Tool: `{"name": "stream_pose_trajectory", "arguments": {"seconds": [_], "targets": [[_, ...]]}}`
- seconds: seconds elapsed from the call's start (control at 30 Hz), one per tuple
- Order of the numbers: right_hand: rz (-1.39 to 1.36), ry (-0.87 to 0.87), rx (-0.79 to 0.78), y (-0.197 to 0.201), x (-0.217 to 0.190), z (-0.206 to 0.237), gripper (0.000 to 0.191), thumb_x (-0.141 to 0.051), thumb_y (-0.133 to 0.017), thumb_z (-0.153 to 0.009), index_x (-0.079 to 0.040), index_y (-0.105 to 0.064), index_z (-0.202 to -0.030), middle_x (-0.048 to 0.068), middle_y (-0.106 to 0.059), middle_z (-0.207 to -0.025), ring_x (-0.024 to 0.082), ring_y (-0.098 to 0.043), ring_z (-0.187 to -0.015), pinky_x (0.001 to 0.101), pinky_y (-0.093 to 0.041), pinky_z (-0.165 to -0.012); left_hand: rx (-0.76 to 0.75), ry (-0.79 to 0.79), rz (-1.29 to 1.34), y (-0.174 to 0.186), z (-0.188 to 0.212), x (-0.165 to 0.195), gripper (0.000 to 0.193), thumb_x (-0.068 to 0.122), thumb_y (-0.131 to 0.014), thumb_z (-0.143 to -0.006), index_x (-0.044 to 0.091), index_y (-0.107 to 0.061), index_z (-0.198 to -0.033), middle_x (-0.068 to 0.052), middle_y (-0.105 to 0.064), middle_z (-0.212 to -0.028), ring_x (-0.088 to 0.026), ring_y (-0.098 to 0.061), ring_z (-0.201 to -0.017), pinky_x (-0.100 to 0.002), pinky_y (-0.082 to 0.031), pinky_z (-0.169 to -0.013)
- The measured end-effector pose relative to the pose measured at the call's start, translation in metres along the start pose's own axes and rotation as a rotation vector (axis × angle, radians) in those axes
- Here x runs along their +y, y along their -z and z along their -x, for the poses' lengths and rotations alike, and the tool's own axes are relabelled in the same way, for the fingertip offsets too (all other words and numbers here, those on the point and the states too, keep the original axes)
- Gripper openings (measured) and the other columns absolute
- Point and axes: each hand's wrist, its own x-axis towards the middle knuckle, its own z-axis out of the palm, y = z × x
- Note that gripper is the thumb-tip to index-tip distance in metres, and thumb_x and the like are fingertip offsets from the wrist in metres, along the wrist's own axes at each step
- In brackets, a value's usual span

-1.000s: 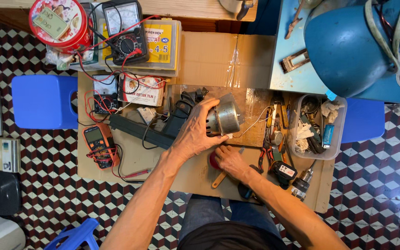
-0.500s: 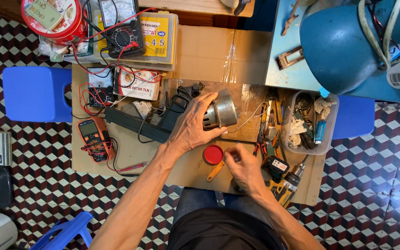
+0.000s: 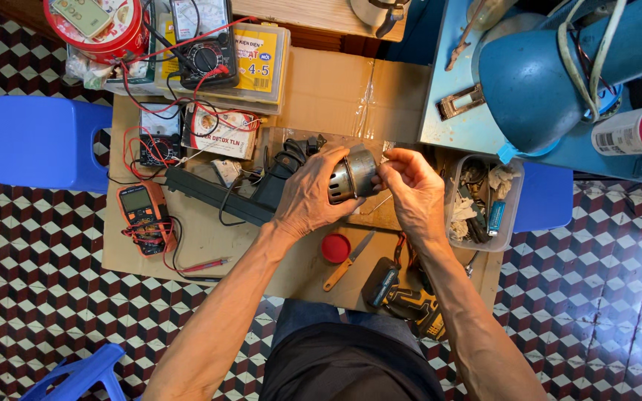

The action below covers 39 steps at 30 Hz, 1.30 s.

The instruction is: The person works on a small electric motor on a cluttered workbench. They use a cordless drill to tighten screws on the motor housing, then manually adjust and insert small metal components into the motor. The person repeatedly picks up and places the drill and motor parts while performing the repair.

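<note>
Head view: red cap (image 3: 335, 248), knife (image 3: 348, 260), orange multimeter (image 3: 141, 210) lie below motor (image 3: 351, 174).

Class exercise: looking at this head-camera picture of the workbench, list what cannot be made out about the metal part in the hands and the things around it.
- Metal motor housing, head view: its near side is covered by the left hand.
- Right hand: what its fingertips pinch is too small to tell.
- Clear plastic tray: its jumbled contents are too small to identify.
- Cordless drill: partly hidden under the right forearm.
- Blue lamp shade: cut off by the top edge.
</note>
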Motion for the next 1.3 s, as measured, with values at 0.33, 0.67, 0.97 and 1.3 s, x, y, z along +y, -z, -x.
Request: {"name": "stream_pose_trajectory", "arguments": {"seconds": [0.33, 0.67, 0.97, 1.3], "targets": [[-0.155, -0.074, 0.084, 0.001, 0.008, 0.002, 0.017, -0.014, -0.068, -0.101, 0.001, -0.069, -0.108, 0.010, -0.072, -0.096, 0.016, -0.069, -0.083, 0.0275, -0.058, -0.076, 0.038, -0.005, 0.004, 0.000, 0.001, 0.001, 0.080, 0.038, -0.090, -0.075, 0.006, -0.055, -0.140, -0.015, -0.061, -0.142, -0.033, -0.060, -0.134, -0.042, -0.049, -0.113], [0.478, 0.246, 0.107, -0.029, 0.013, -0.021, 0.023, -0.019, -0.076, -0.094, 0.001, -0.079, -0.104, 0.017, -0.061, -0.135, 0.027, -0.056, -0.128, 0.0403, -0.045, -0.107, 0.020, 0.058, 0.041, 0.004, -0.003, 0.010, 0.084, 0.032, -0.092, -0.067, 0.005, -0.058, -0.139, -0.016, -0.058, -0.144, -0.035, -0.054, -0.134, -0.045, -0.043, -0.112], [0.167, 0.018, 0.089, -0.033, 0.024, -0.024, 0.022, -0.019, -0.075, -0.091, 0.000, -0.078, -0.102, 0.015, -0.059, -0.142, 0.023, -0.062, -0.123, 0.0340, -0.055, -0.099, 0.084, 0.008, 0.097, 0.001, -0.001, 0.004, 0.078, 0.028, -0.092, -0.071, 0.003, -0.060, -0.137, -0.013, -0.063, -0.138, -0.030, -0.060, -0.131, -0.043, -0.047, -0.112], [0.030, 0.016, 0.129, -0.036, 0.032, -0.027, 0.019, -0.015, -0.075, -0.093, 0.002, -0.077, -0.098, 0.014, -0.062, -0.136, 0.021, -0.064, -0.118, 0.0328, -0.055, -0.099, 0.091, 0.014, 0.095, 0.001, 0.000, 0.003, 0.078, 0.029, -0.092, -0.070, 0.002, -0.060, -0.136, -0.014, -0.063, -0.137, -0.030, -0.060, -0.129, -0.043, -0.047, -0.111]]}}
